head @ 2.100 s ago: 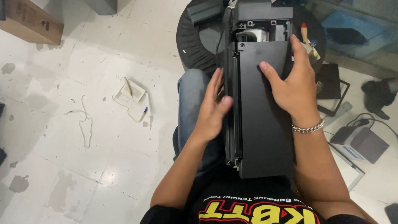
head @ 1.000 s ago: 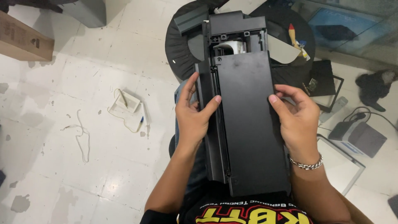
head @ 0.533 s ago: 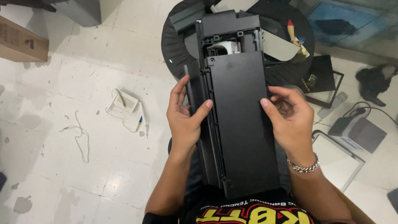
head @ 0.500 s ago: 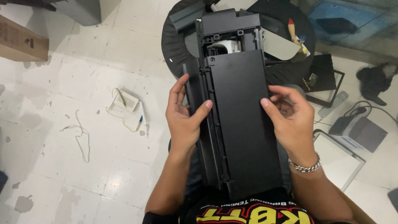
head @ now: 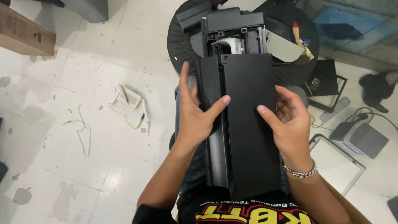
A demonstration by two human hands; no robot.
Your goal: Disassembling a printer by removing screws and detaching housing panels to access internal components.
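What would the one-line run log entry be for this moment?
left hand: thumb on black printer, left edge | right hand: thumb on panel, right side | printer: lengthwise on lap | floor: small white box, loose cords

On the white tiled floor lies a loose white cord, near a small white device. A cardboard box stands at the top left. At the right sit a grey power adapter and a black frame.
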